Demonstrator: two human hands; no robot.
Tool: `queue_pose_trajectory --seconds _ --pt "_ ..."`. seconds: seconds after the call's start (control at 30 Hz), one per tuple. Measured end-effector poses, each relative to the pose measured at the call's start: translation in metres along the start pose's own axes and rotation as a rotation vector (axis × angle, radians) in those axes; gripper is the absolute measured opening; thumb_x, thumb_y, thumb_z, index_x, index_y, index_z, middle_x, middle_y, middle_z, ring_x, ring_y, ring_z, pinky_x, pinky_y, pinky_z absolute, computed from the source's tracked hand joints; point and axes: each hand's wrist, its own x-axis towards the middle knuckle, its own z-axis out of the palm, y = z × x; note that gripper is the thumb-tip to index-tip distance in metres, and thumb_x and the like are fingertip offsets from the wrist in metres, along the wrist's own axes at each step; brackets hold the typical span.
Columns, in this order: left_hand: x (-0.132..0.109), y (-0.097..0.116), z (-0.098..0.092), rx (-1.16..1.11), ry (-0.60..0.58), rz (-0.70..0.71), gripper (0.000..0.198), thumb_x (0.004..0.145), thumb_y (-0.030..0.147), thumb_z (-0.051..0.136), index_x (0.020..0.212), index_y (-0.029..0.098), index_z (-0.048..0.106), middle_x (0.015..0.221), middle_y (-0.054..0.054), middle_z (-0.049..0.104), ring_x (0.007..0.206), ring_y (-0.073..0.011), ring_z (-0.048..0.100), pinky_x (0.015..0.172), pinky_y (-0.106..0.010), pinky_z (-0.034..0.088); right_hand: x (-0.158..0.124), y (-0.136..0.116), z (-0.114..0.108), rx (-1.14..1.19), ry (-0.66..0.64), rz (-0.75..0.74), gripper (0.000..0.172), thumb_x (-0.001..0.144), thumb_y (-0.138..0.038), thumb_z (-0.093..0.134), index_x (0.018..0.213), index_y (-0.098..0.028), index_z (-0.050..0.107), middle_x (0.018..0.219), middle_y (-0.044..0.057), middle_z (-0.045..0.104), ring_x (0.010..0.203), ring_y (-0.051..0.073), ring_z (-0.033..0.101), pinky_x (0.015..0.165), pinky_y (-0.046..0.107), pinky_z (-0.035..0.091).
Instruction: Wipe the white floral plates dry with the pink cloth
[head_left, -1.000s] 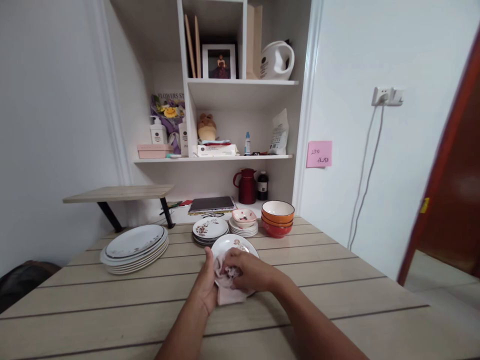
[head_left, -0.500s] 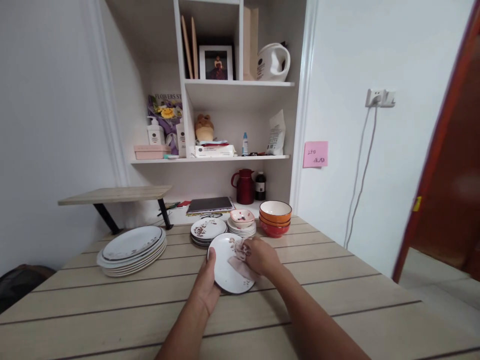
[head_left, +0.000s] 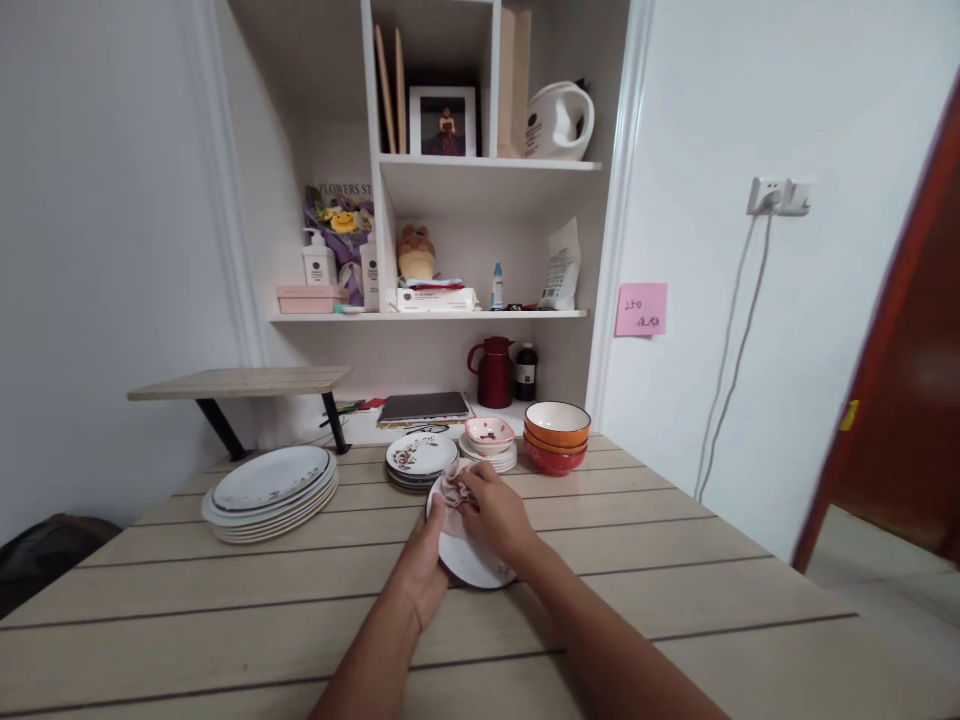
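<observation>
A white plate with a dark rim and a floral print is tilted above the table in front of me. My left hand grips its left edge, thumb on the upper face. Bunched in my right hand is a pale pinkish cloth, pressed against the plate's upper left part. The right hand covers much of the plate's face. Just behind the plate sits a stack of small floral plates. Beside that, small white saucers carry a pink-and-white bowl.
Large white plates are stacked at the left, near a small raised wooden shelf. Orange and red bowls stand stacked at the right. Along the back are a dark red jug, a dark bottle and a flat dark folder.
My right hand has moved the cloth left and up across the plate, from its right side to its upper left edge. The left hand keeps its hold. The camera view has shifted slightly.
</observation>
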Motion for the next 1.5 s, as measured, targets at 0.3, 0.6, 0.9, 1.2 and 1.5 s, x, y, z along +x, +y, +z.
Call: queue_pose_trajectory --seconds 0.3,0.6,0.9,1.2,1.5 --pt "-0.001 0.001 -0.004 -0.087 0.054 -0.048 0.065 0.082 0.063 0.047 0.13 0.019 0.055 0.115 -0.014 0.07 0.108 -0.028 0.064 0.094 -0.042 0.049 -0.013 -0.003 0.004 0.27 -0.149 -0.309 0.049 0.069 -0.01 0.059 0.116 -0.023 0.06 0.121 0.007 0.05 0.105 0.02 0.052 0.089 0.028 0.042" --pt "0.004 0.004 -0.007 -0.163 0.029 -0.092 0.065 0.083 0.055 0.052 0.133 0.014 0.052 0.119 -0.017 0.068 0.111 -0.032 0.063 0.099 -0.047 0.046 -0.018 0.019 -0.021 0.231 -0.414 -0.284 0.036 0.063 -0.011 0.061 0.095 -0.026 0.071 0.099 0.002 0.063 0.089 0.018 0.056 0.075 0.024 0.042" --pt "0.004 0.0 -0.007 0.016 0.181 0.041 0.063 0.076 0.036 0.071 0.132 0.015 0.053 0.115 -0.019 0.069 0.103 -0.0322 0.067 0.091 -0.046 0.05 -0.008 0.028 -0.023 -0.035 -0.206 0.231 0.028 0.073 -0.02 0.058 0.098 -0.028 0.07 0.094 0.003 0.069 0.081 0.02 0.061 0.059 0.025 0.033" --pt "-0.003 0.0 0.002 0.077 0.09 0.025 0.058 0.076 0.035 0.071 0.129 0.016 0.056 0.114 -0.016 0.07 0.099 -0.0281 0.068 0.088 -0.039 0.052 0.004 0.009 -0.007 -0.111 0.04 0.288 0.032 0.084 -0.017 0.049 0.114 -0.022 0.058 0.117 0.009 0.055 0.087 0.019 0.06 0.063 0.026 0.034" --pt "-0.003 -0.003 0.003 0.009 0.049 0.079 0.054 0.08 0.042 0.066 0.128 0.019 0.057 0.114 -0.012 0.071 0.108 -0.0259 0.065 0.094 -0.037 0.049 -0.011 -0.016 0.007 0.107 0.072 -0.094 0.027 0.082 -0.021 0.053 0.109 -0.024 0.053 0.116 0.006 0.05 0.094 0.019 0.053 0.073 0.027 0.04"
